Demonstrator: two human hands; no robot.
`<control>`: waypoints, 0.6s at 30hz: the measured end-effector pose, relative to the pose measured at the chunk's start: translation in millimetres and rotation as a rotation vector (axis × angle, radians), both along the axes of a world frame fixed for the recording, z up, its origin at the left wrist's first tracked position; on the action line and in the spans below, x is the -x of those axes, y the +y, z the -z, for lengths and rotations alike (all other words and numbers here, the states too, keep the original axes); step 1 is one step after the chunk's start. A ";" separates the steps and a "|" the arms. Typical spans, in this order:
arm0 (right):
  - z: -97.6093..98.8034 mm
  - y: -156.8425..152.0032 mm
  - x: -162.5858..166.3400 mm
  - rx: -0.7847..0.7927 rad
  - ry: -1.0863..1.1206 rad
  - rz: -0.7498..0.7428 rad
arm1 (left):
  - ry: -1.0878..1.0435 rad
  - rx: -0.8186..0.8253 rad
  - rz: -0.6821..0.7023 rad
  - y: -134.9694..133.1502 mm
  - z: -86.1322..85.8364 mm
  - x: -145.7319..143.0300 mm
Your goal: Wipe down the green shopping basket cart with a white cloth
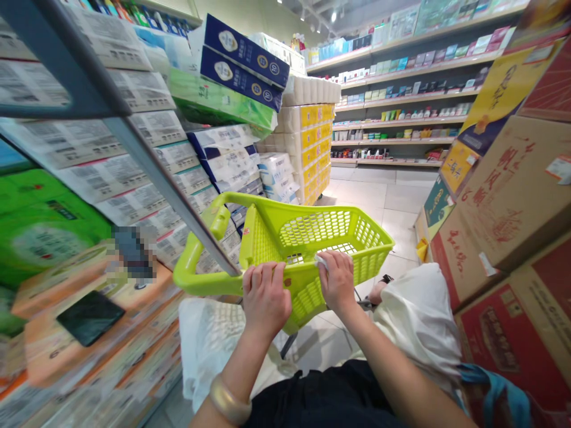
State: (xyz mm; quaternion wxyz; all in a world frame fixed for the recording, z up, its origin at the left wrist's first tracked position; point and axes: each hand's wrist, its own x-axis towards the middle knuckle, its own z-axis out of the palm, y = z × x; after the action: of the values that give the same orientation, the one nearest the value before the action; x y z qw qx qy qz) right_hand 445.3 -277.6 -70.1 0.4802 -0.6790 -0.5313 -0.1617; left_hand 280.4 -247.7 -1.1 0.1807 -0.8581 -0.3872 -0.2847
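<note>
A lime-green plastic shopping cart basket (357,229) stands in front of me in a store aisle. My left hand (264,295) is closed over the cart's green handle bar (200,282), fingers wrapped on its top. My right hand (338,280) grips the near rim of the basket and pinches a small white scrap (320,260) against it. A gold bangle (228,402) sits on my left wrist. The inside of the basket looks empty as far as the mesh shows.
Shelves on the left hold packs of tissue and toilet paper (223,101), with a dark phone (89,317) lying on an orange pack. Stacked cardboard cartons (508,202) rise on the right. A tiled floor (392,196) leads to far shelves (401,95).
</note>
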 end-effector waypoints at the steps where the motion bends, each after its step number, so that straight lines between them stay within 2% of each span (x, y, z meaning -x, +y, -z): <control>1: -0.4 1.0 6.4 -0.014 0.016 0.007 | -0.005 0.004 -0.005 -0.5 0.0 -0.7; 3: -3.4 3.8 24.9 -0.039 0.021 -0.037 | -0.016 0.010 -0.013 -1.1 0.4 -1.8; 6: -7.3 7.2 48.7 -0.052 -0.029 -0.191 | -0.027 0.009 -0.009 -0.7 1.1 -1.3; 9: -0.4 6.3 45.2 -0.054 -0.090 -0.244 | -0.010 0.012 0.005 -0.2 0.8 1.4; 12: 18.7 1.0 16.9 -0.075 -0.091 -0.137 | -0.001 0.009 0.019 -0.1 -0.1 3.4; 15: 36.6 -5.1 -9.5 -0.162 0.061 0.021 | -0.015 0.005 0.019 -0.1 0.0 2.8; 18: 40.2 -6.8 -10.0 -0.228 0.140 0.044 | -0.034 0.009 0.019 -0.5 0.8 0.5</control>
State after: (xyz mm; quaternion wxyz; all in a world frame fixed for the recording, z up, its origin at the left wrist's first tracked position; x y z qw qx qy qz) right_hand 455.2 -284.3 -110.3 0.5865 -0.6410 -0.4597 -0.1837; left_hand 279.9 -248.2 -1.8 0.1673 -0.8576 -0.3834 -0.2992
